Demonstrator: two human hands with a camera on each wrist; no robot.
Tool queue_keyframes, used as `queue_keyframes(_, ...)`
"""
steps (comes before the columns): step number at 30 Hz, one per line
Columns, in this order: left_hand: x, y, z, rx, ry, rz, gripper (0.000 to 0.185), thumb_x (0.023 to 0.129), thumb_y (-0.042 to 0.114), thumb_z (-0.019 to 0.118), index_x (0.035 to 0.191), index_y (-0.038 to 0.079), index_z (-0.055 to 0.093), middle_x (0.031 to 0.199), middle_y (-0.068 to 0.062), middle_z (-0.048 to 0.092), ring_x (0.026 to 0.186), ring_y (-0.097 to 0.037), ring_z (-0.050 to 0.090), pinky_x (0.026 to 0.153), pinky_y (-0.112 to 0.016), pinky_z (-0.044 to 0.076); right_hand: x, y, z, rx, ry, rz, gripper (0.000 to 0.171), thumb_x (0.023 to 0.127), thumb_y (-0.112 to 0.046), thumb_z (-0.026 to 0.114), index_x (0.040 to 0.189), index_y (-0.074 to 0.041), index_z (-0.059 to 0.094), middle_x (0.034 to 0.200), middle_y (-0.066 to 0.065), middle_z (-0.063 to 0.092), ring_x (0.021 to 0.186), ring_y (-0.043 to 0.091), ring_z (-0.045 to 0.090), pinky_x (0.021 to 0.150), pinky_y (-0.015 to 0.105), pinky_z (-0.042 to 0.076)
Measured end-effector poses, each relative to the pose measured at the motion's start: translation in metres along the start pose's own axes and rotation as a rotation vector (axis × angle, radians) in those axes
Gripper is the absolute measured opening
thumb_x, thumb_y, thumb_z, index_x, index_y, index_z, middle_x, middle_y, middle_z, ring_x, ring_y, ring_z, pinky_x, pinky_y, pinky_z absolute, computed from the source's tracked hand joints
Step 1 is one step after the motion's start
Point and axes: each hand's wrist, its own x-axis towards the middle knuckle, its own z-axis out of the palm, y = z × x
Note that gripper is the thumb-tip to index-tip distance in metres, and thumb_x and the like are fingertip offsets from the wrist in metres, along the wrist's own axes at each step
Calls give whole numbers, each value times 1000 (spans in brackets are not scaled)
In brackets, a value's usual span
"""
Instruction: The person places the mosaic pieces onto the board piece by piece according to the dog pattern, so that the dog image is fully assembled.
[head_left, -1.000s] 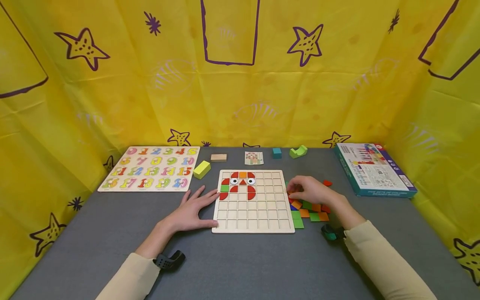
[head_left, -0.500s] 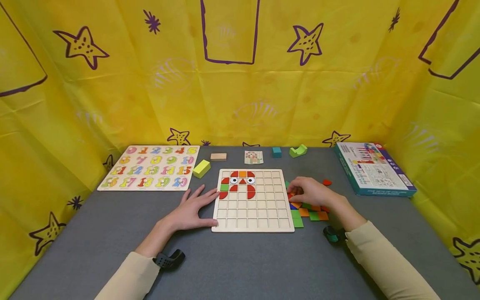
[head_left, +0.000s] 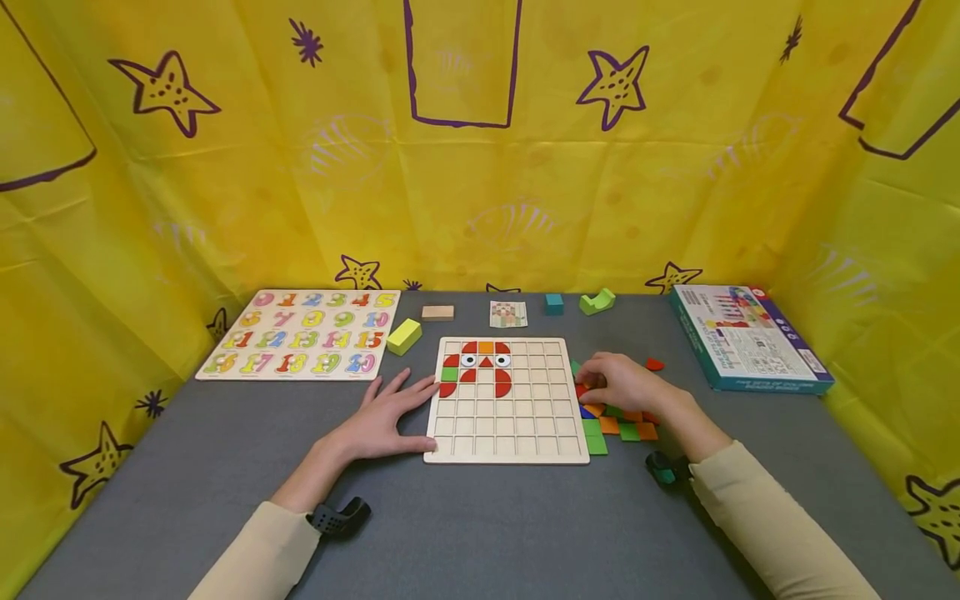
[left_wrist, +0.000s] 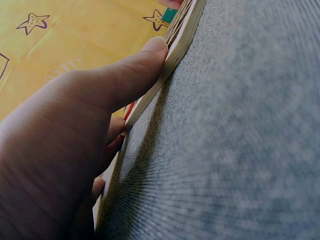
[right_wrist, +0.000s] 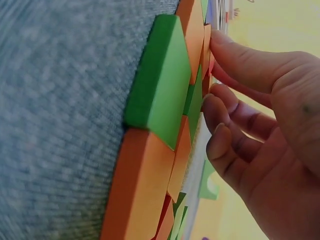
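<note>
A square wooden grid board lies mid-table, its upper left cells holding red, orange and green pieces and two round eye pieces. My left hand rests spread along the board's left side. Its thumb touches the near left corner and a fingertip meets the edge higher up; the left wrist view shows the thumb on the rim. Right of the board lies a pile of coloured tiles, among them a green tile. Over the pile, my right hand has thumb and forefinger pinched at a red tile, partly hidden by the fingers.
Behind the board are a picture card, a teal cube, a green curved block, a wooden block and a yellow-green block. A number puzzle lies left, a flat box right.
My right fingers have shifted slightly among the tiles at the board's right edge. The left hand and the pieces on the board stay as they were.
</note>
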Motion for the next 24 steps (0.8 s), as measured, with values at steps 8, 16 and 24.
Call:
queue_keyframes(8,0,0,0,-4,3,2,97,82,71,68,159,21,37,163,2,31,152,-39,8,112,-69,-6,0,0,2,84,6,17,18,89,-11,79,101,-11,66,87,-4,61,80,16,56,77,35,51)
queue_keyframes(16,-1,0,0,1,1,-2,97,81,71,68,158,21,37,163,1,31,152,-39,8,111,-69,-6,-2,0,2,161,20,8,17,90,-8,77,99,-13,63,84,-3,59,80,18,55,75,33,49)
queue_keyframes(24,0,0,0,-4,0,-2,97,82,72,68,159,21,37,163,1,31,152,-40,8,111,-69,-6,1,0,-3,198,33,-9,12,93,-9,73,102,-8,65,88,-1,61,83,19,56,78,35,51)
